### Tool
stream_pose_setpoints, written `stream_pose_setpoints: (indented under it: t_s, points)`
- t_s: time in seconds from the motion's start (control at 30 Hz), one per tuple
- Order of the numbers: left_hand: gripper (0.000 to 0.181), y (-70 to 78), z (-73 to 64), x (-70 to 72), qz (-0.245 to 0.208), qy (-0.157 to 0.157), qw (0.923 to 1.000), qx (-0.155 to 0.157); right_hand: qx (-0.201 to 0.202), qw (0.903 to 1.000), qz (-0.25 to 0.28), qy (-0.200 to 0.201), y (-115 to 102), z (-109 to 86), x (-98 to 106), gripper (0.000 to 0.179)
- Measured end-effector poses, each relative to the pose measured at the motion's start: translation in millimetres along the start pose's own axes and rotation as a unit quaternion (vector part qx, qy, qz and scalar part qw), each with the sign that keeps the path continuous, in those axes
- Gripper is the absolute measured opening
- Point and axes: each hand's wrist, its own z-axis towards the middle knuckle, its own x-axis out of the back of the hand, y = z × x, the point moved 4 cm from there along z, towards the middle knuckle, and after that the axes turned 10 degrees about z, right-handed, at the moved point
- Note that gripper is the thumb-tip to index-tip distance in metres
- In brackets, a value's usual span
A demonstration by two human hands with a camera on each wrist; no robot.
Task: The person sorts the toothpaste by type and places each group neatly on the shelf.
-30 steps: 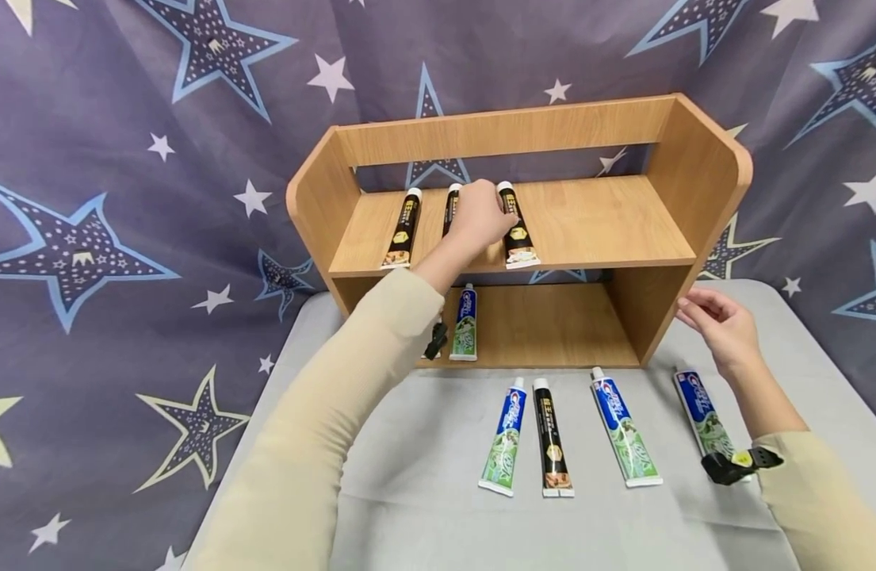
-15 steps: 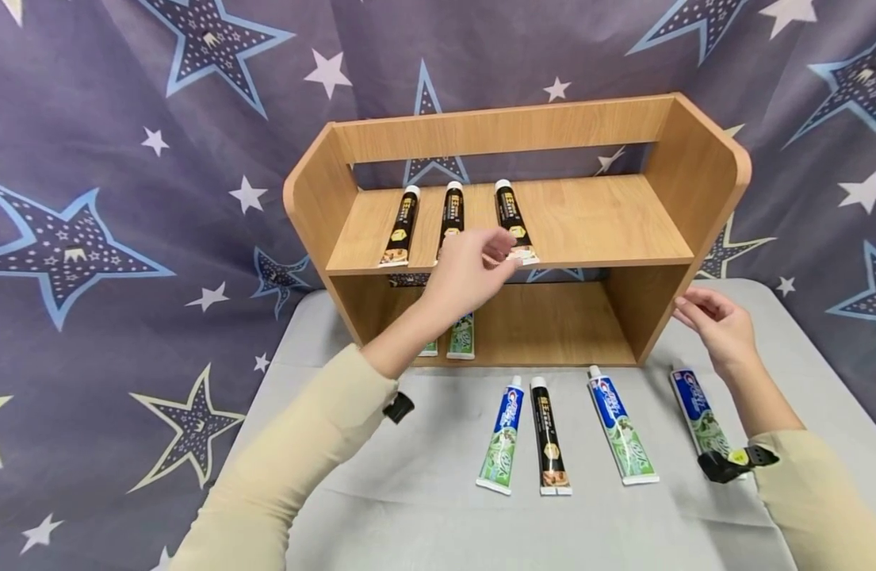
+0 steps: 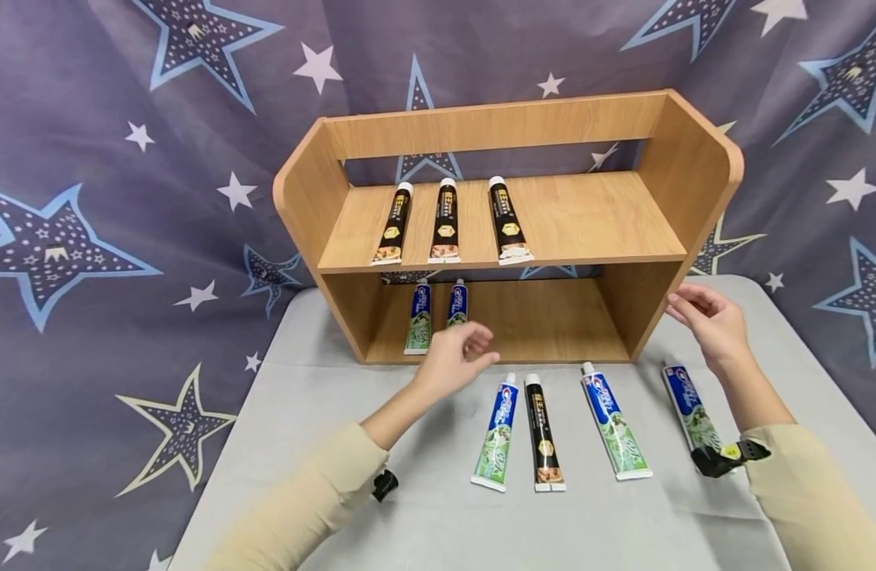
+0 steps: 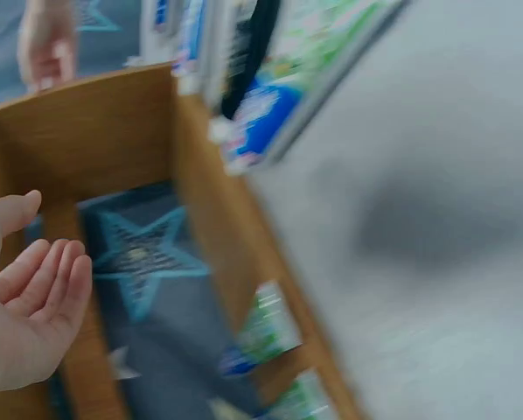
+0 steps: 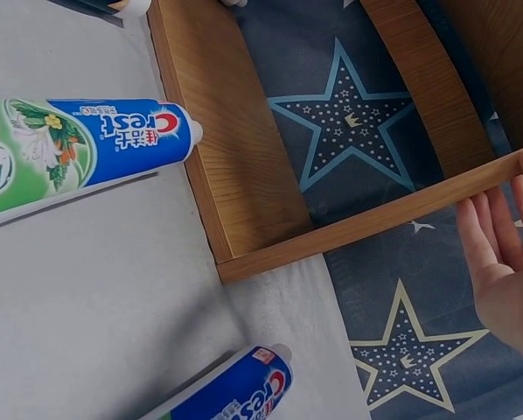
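Head view: left hand [image 3: 452,358] loose, empty. Your right hand [image 3: 712,323], uncurled, touches the shelf's right side [image 3: 687,170], likely steadying it.

In the right wrist view, the upper blue-and-green tube [image 5: 87,149] reads "Crest" upside down, with the characters 佳洁士 alongside and a smaller line too fine to read. The lower blue-and-green tube [image 5: 226,398] also bears "Crest", cut by the view's edge, and a small red-and-white label [image 5: 263,354]. In the head view, the nearest black tube [image 3: 543,432] carries gold Chinese characters, the second looking like 王, and a yellow hexagon emblem [image 3: 546,448]. Print in the left wrist view is blurred.
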Motion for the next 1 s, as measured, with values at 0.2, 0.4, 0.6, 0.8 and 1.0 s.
stream_pose_setpoints:
  t_s: [0.2,0.4,0.6,0.8,1.0]
  points:
    - [0.034,-26.6,-15.4,-43.6,-0.031,-0.072,0.9944,0.072,-0.001,1.0,0.006,-0.003,0.0,0.6,-2.0,0.022]
    - [0.033,-42.4,-26.0,-72.2,-0.082,-0.087,0.9871,0.106,0.0,1.0,0.006,-0.003,0.3,0.7,-1.3,0.022]
    - [0.033,-54.3,-33.1,-89.5,-0.098,-0.12,0.9742,0.163,0.003,0.9999,0.013,-0.005,2.6,0.9,-0.8,0.023]
    - [0.032,-56.7,-35.3,-94.5,-0.099,-0.154,0.9649,0.188,0.003,1.0,0.004,-0.002,3.0,1.1,-0.1,0.023]
    - [0.031,-54.5,-36.1,-98.2,-0.109,-0.155,0.9626,0.194,-0.004,1.0,-0.004,-0.002,1.2,0.6,1.2,0.023]
